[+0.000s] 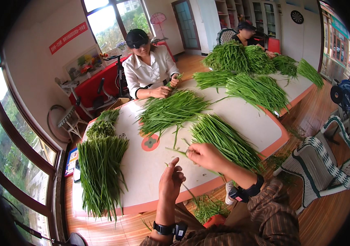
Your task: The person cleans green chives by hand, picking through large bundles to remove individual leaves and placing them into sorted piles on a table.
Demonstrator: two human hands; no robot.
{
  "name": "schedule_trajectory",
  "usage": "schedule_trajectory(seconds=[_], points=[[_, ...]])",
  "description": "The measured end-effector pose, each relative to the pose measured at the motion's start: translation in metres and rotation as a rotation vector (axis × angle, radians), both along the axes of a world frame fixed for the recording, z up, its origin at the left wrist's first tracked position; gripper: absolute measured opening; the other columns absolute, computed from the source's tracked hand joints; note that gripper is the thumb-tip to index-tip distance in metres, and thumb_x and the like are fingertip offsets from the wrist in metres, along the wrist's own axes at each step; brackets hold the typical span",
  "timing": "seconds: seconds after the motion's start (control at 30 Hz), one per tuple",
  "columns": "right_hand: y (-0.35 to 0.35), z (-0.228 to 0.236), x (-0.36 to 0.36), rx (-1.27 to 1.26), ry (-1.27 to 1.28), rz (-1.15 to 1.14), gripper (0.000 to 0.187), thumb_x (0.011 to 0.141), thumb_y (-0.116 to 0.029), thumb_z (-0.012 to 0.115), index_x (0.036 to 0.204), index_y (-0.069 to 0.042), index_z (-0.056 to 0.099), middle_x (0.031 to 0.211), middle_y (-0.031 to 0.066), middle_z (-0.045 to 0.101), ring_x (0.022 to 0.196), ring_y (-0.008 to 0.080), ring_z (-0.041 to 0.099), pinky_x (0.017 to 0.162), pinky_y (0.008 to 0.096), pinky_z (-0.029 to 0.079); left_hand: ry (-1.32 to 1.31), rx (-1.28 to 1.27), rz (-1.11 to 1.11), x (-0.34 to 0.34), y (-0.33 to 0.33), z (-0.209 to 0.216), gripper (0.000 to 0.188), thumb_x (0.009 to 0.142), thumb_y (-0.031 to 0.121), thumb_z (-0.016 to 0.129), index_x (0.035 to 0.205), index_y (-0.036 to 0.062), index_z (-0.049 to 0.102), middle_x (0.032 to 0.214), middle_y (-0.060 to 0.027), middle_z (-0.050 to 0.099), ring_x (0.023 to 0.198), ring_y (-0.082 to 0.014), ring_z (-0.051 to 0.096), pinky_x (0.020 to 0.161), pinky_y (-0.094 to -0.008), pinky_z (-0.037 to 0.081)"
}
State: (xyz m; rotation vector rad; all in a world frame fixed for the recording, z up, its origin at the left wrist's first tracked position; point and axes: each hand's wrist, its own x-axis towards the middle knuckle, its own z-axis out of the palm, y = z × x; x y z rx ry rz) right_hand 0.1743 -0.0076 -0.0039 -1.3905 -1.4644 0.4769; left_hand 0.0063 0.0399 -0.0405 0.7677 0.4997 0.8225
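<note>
My left hand [170, 180] is raised over the near table edge, its fingers curled. A thin green stalk [188, 189] runs through it, its tip by the fingertips and its tail hanging below. My right hand [206, 156], beside it, pinches a few garlic chive stalks [177, 151] between thumb and fingers, their ends pointing left. Next to my right hand lies a large bundle of garlic chives [224, 141], slanting toward the table's right edge. Another long-leaved bundle [101, 174] lies at the left end.
Across the white table [142, 184], a person in white [150, 69] handles greens behind another pile [173, 110]. Higher heaps [236, 57] lie further back, near a second seated person [246, 39]. A woven chair [322, 164] stands right. Trimmings [207, 209] lie below the near edge.
</note>
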Motion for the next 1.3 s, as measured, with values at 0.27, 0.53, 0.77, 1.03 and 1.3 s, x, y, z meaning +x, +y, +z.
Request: schedule_trajectory(seconds=[0.27, 0.53, 0.77, 1.03, 1.3], points=[[-0.018, -0.024, -0.041, -0.092, 0.003, 0.123, 0.017, 0.082, -0.016, 0.056, 0.086, 0.0, 0.057, 0.063, 0.0128, 0.059, 0.056, 0.022, 0.057, 0.052, 0.0322, 0.043, -0.038, 0.119, -0.004, -0.014, 0.01, -0.003, 0.031, 0.092, 0.023, 0.041, 0.106, -0.003, 0.05, 0.104, -0.0131, 0.055, 0.099, -0.0264, 0.052, 0.088, -0.0382, 0.041], [0.004, -0.017, 0.007, -0.097, -0.286, -0.087, 0.021, 0.076, -0.026, 0.061, 0.075, -0.005, 0.062, 0.067, 0.0132, 0.062, 0.061, 0.0274, 0.061, 0.057, 0.0343, 0.048, -0.075, -0.032, -0.047, -0.039, 0.016, 0.014, 0.026, 0.093, 0.031, 0.038, 0.102, 0.0087, 0.048, 0.06, 0.0024, 0.034, 0.045, -0.0065, 0.026, 0.04, -0.021, 0.025], [0.063, -0.038, 0.035, -0.434, -0.645, -0.324, 0.021, 0.074, -0.025, 0.057, 0.079, -0.007, 0.066, 0.076, 0.0143, 0.063, 0.073, 0.0298, 0.061, 0.066, 0.0404, 0.049, 0.014, -0.019, -0.114, -0.019, 0.004, 0.008, 0.026, 0.092, 0.029, 0.041, 0.104, 0.0069, 0.048, 0.059, 0.0028, 0.034, 0.044, -0.0057, 0.024, 0.04, -0.0201, 0.022], [0.098, -0.042, 0.022, -0.564, -0.721, -0.382, 0.016, 0.075, -0.015, 0.055, 0.082, -0.006, 0.066, 0.085, 0.0139, 0.064, 0.082, 0.0277, 0.063, 0.069, 0.0375, 0.05, 0.078, -0.043, -0.13, -0.014, -0.002, 0.004, 0.027, 0.092, 0.027, 0.04, 0.103, 0.0048, 0.049, 0.056, 0.0039, 0.029, 0.043, -0.0058, 0.021, 0.039, -0.0201, 0.019], [0.098, -0.045, 0.03, -0.601, -0.684, -0.343, 0.017, 0.075, -0.012, 0.052, 0.083, -0.005, 0.066, 0.086, 0.0149, 0.064, 0.083, 0.0286, 0.063, 0.069, 0.0373, 0.051, 0.068, -0.06, -0.132, -0.021, -0.001, -0.003, 0.026, 0.092, 0.026, 0.041, 0.103, 0.0038, 0.049, 0.055, 0.0039, 0.03, 0.043, -0.006, 0.021, 0.039, -0.0203, 0.019]])
